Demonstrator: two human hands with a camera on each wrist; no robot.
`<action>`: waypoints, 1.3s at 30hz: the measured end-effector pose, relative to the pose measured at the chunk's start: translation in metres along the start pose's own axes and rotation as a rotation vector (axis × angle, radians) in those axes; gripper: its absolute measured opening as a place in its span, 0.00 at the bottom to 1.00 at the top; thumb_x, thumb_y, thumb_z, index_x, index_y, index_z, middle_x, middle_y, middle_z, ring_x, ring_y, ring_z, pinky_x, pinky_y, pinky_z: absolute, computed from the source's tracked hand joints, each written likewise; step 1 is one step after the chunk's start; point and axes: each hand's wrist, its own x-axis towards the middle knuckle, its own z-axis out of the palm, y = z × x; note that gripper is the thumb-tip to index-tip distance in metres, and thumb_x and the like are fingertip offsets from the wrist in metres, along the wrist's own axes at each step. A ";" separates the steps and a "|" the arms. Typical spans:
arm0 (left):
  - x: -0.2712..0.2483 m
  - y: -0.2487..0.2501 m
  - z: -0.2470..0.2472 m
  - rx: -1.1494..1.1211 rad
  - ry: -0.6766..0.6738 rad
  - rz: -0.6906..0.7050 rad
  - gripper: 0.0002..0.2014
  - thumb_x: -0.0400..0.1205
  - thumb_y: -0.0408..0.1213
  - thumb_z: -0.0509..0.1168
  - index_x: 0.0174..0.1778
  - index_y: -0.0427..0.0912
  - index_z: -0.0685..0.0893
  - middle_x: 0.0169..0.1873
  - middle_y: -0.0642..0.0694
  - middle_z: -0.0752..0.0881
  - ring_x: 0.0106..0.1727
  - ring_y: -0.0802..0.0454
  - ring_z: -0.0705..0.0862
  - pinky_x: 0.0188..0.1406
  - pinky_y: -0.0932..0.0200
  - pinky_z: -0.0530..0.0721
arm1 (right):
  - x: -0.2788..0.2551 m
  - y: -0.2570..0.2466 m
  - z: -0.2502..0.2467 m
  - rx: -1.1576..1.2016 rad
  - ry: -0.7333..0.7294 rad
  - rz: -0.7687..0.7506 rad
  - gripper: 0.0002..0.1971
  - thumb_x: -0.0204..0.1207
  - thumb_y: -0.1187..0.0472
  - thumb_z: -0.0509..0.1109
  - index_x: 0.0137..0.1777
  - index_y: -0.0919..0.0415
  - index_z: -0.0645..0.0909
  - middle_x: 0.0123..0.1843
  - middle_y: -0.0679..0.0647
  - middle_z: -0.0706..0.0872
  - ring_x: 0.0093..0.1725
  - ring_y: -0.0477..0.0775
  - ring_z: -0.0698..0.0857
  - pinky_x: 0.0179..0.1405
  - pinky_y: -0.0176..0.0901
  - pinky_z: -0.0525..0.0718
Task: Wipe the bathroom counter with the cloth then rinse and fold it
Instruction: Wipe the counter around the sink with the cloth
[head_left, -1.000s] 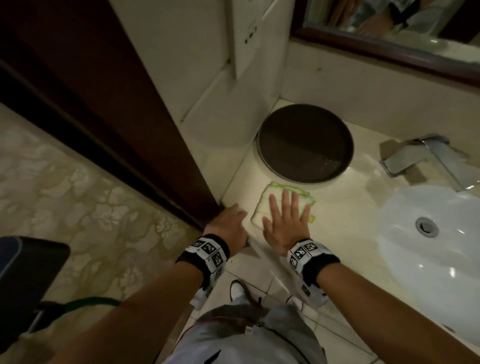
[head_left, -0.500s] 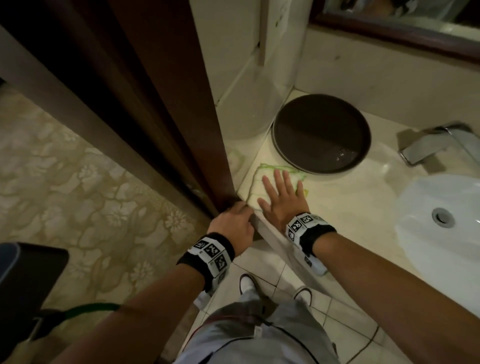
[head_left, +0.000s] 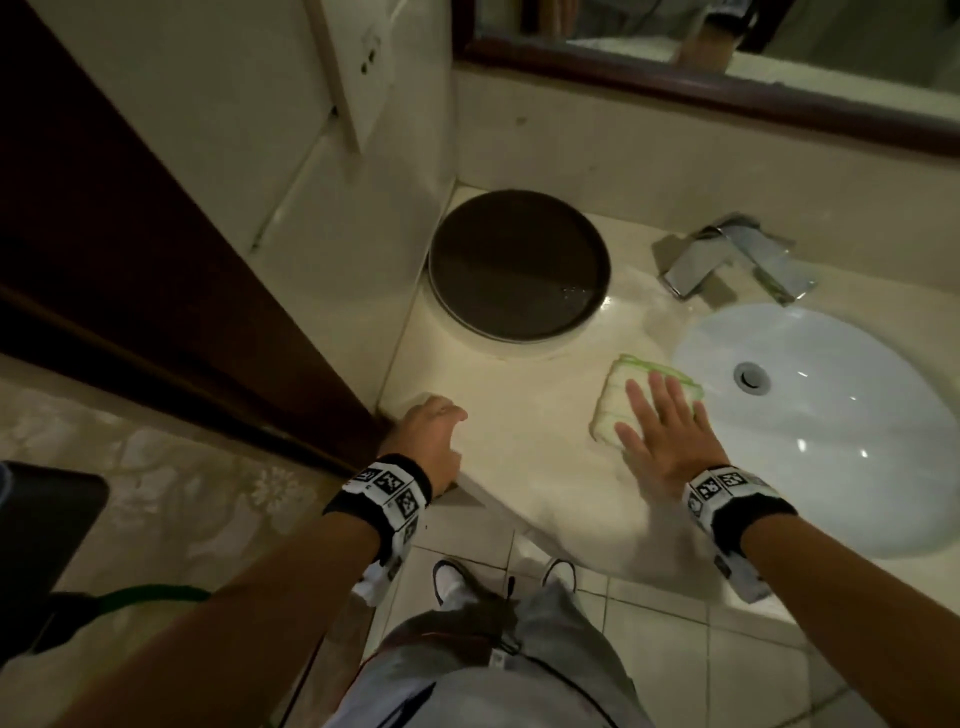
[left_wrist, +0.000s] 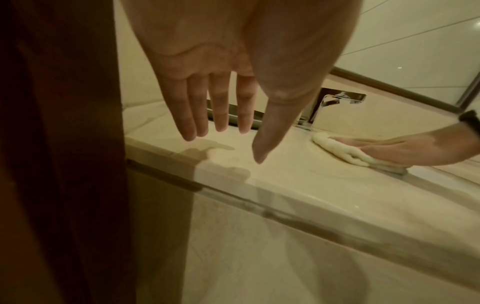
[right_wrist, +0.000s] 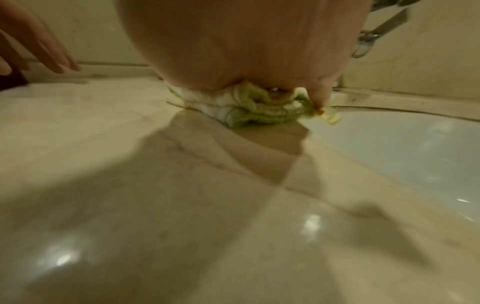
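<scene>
Beside the sink (head_left: 810, 415), folded green-edged white cloth (head_left: 618, 400).

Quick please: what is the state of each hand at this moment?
Left hand: open, fingers straight, holding nothing, at the counter corner.
Right hand: open, pressing flat on the folded cloth.

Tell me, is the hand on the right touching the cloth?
Touching. In the head view the right hand lies flat on the folded cloth; the right wrist view shows the palm squashing the cloth onto the counter.
</scene>
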 end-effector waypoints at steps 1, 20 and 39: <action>0.004 -0.001 -0.001 0.002 -0.008 -0.001 0.27 0.79 0.36 0.68 0.75 0.48 0.73 0.78 0.50 0.66 0.77 0.49 0.66 0.77 0.54 0.66 | 0.000 -0.002 0.000 0.009 -0.003 0.011 0.35 0.80 0.33 0.35 0.84 0.44 0.30 0.85 0.53 0.29 0.84 0.56 0.31 0.83 0.64 0.40; -0.008 -0.019 -0.010 -0.041 0.044 -0.110 0.21 0.78 0.30 0.60 0.68 0.46 0.75 0.72 0.48 0.70 0.70 0.45 0.73 0.69 0.49 0.75 | 0.000 -0.217 0.030 -0.052 0.051 -0.189 0.34 0.82 0.40 0.36 0.84 0.52 0.31 0.84 0.62 0.28 0.81 0.68 0.26 0.77 0.75 0.34; 0.047 0.034 0.008 0.236 -0.247 -0.040 0.40 0.81 0.61 0.61 0.85 0.55 0.49 0.85 0.50 0.39 0.85 0.43 0.40 0.82 0.42 0.52 | -0.078 -0.041 0.047 -0.001 0.008 -0.096 0.33 0.81 0.34 0.31 0.83 0.42 0.30 0.84 0.51 0.26 0.82 0.56 0.26 0.82 0.63 0.36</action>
